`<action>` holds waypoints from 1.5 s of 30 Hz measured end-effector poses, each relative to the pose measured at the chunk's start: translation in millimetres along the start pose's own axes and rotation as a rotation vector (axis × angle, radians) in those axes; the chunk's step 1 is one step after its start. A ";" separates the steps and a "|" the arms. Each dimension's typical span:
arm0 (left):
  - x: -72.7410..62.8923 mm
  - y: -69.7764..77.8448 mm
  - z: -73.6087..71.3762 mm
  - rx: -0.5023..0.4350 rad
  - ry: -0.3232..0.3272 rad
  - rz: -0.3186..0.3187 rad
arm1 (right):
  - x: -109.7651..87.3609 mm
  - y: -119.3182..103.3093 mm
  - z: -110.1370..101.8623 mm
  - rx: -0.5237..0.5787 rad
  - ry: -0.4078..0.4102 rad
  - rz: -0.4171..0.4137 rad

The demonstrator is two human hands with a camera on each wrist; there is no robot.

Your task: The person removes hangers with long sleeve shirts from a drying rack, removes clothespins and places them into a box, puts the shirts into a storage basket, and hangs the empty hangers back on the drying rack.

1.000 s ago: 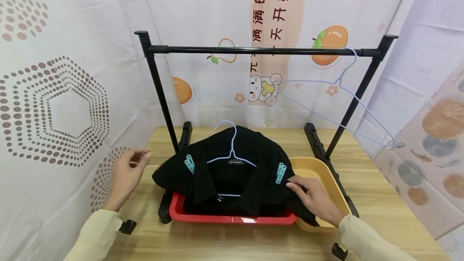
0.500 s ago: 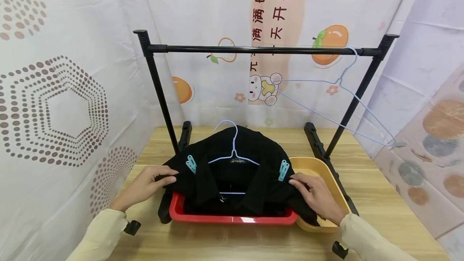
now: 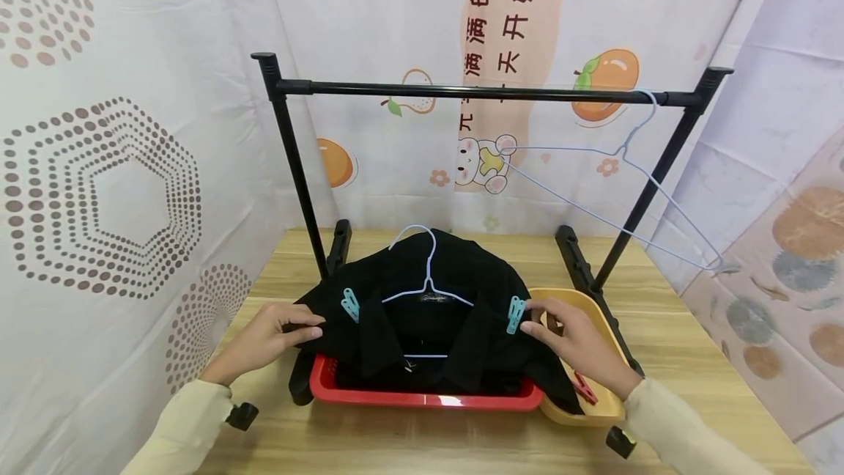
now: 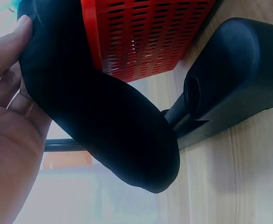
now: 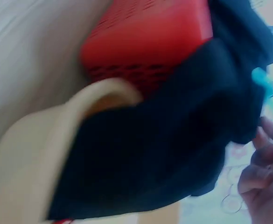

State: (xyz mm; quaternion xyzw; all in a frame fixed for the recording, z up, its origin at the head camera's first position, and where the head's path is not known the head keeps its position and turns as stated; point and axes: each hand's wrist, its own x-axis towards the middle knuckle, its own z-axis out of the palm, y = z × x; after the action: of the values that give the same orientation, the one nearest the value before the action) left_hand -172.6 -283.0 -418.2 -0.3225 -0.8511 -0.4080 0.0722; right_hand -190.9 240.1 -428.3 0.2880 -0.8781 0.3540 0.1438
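A black collared shirt (image 3: 343,328) lies over a red basket (image 3: 422,402), with a light-blue wire hanger (image 3: 428,262) inside its neck. Two teal clothespins sit on the shoulders, a left clothespin (image 3: 351,305) and a right clothespin (image 3: 516,315). My left hand (image 3: 270,336) pinches the shirt's left shoulder; in the left wrist view the thumb (image 4: 15,39) lies on the cloth, with the fingers behind it. My right hand (image 3: 574,339) is at the right clothespin, thumb and index finger parted beside it. The blurred right wrist view shows its other fingers (image 5: 262,177) bent near the shirt's edge.
A black rack with a crossbar (image 3: 461,90) stands behind and around the basket. Another wire hanger (image 3: 620,152) hangs at the bar's right end. A yellow bin (image 3: 609,402) partly under the right sleeve holds a red clothespin (image 3: 584,388). A patterned curtain (image 3: 382,6) closes the back.
My left hand has come in from the left and taken hold of the shirt's shoulder. My right hand has moved up from the cloth to the right clothespin, uncovering the red one in the bin.
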 end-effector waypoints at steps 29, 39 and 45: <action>-4.7 -8.6 3.5 0.013 -0.018 0.003 | 16.8 -33.8 -3.6 0.203 -0.009 0.115; -2.5 -5.0 4.6 0.023 -0.002 0.015 | 20.7 -30.4 -9.0 0.271 0.042 0.195; -3.0 -4.8 4.1 0.035 0.004 0.030 | 22.8 -30.3 -13.7 0.307 0.039 0.244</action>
State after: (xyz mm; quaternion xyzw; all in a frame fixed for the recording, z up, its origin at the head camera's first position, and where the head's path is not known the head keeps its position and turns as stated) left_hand -172.5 -283.6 -425.2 -0.3332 -0.8530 -0.3923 0.0859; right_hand -189.9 222.8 -391.9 0.1911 -0.8393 0.5039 0.0711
